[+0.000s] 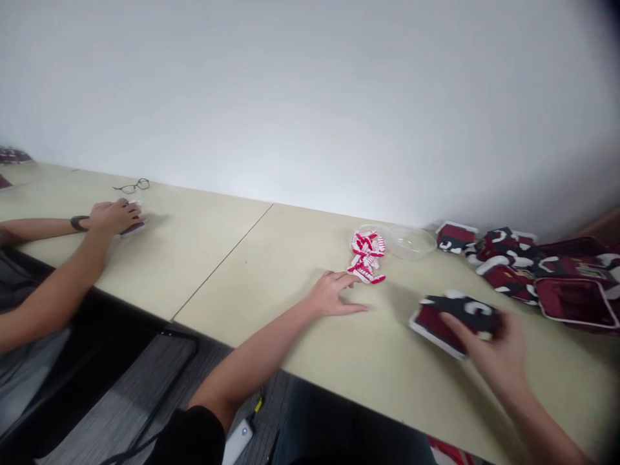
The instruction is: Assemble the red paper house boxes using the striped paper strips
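In the head view, my right hand (pixel 506 352) grips a small box-like piece (pixel 460 320) in dark red and black with white trim, thumb along its near side. The piece is tilted and held around the table's right part. My left hand (pixel 334 294) rests on the table with thumb and fingers apart, holding nothing I can see. Its fingertips reach the near edge of a pile of small red-and-white striped pieces (pixel 367 252); whether they touch is hard to tell. Behind the pile's right side lies a clear plastic tray (pixel 411 243).
Several similar dark red and black pieces (pixel 508 274) are heaped at right by the wall, one open box (pixel 576 303) facing me. At left, another person's hands (pixel 113 216) hold a dark red piece (pixel 132 228). Eyeglasses (pixel 130 188) lie behind them. A seam (pixel 223 263) divides the tables.
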`<move>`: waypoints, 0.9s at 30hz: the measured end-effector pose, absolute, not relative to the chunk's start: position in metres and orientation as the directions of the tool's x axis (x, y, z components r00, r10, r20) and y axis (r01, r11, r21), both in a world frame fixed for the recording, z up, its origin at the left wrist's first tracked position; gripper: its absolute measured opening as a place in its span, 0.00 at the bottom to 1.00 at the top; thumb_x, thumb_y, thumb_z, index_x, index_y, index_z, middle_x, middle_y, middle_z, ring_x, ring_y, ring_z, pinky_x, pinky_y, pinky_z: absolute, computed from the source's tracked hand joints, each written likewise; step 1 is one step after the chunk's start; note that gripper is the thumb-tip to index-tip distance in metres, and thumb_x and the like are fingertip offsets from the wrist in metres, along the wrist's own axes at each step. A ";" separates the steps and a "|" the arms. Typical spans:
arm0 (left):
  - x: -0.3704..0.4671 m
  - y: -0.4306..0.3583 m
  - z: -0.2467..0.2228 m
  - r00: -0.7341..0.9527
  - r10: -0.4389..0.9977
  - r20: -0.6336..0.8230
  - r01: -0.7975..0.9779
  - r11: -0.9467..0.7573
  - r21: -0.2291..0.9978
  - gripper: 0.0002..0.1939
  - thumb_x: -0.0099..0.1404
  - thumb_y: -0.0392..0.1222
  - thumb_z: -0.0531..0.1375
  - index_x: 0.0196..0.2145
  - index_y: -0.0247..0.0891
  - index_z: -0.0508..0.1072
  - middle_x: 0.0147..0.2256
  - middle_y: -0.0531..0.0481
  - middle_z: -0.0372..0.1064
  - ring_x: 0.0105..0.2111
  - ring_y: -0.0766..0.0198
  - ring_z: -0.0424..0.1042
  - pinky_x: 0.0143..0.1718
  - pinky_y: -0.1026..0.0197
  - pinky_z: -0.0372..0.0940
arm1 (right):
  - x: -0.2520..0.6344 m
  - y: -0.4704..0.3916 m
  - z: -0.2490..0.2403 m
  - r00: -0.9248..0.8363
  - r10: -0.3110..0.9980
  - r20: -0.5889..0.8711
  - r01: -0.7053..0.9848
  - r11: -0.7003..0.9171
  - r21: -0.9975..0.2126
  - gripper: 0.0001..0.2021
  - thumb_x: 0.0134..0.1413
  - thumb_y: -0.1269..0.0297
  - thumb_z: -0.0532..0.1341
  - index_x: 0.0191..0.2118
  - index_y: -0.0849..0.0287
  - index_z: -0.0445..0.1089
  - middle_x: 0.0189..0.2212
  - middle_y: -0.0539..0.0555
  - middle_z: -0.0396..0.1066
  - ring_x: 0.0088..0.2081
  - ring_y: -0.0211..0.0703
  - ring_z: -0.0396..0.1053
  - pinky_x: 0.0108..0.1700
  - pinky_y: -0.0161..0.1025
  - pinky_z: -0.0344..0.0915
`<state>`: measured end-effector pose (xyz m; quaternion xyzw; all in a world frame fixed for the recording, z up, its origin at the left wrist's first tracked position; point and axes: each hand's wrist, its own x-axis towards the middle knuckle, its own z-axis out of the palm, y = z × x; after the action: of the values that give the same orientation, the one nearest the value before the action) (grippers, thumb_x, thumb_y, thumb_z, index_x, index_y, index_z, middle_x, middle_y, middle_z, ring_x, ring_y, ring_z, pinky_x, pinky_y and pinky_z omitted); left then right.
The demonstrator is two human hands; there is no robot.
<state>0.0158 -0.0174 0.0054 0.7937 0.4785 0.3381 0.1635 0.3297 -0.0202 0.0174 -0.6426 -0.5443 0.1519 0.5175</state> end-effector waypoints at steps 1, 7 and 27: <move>0.019 -0.021 0.007 0.319 0.862 0.393 0.618 -0.504 0.604 0.38 0.51 0.65 0.69 0.53 0.43 0.70 0.46 0.46 0.74 0.47 0.57 0.74 0.57 0.52 0.65 | 0.310 -0.019 0.012 0.294 0.898 0.327 0.526 0.134 -0.840 0.38 0.27 0.35 0.72 0.43 0.53 0.64 0.39 0.58 0.70 0.38 0.55 0.71 0.37 0.51 0.68; 0.024 -0.021 0.000 0.188 0.854 0.485 0.515 -0.506 0.692 0.68 0.32 0.69 0.74 0.65 0.41 0.53 0.63 0.35 0.51 0.65 0.46 0.56 0.67 0.45 0.61 | 0.202 -0.010 0.007 -0.035 0.961 0.275 0.380 0.267 -0.886 0.40 0.36 0.39 0.70 0.51 0.57 0.59 0.50 0.62 0.68 0.46 0.53 0.70 0.49 0.50 0.68; -0.006 0.000 -0.001 0.011 0.925 0.379 0.422 -0.348 0.837 0.49 0.44 0.57 0.75 0.60 0.44 0.63 0.60 0.41 0.62 0.56 0.53 0.68 0.58 0.51 0.67 | 0.234 0.054 -0.002 -0.281 0.935 0.215 0.935 0.317 -0.157 0.16 0.66 0.54 0.54 0.50 0.55 0.73 0.49 0.59 0.73 0.52 0.58 0.68 0.51 0.53 0.55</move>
<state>-0.0057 0.0003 -0.0006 0.6622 0.5088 0.4852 0.2592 0.2340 0.0541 -0.0025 -0.5842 -0.8004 0.0003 0.1343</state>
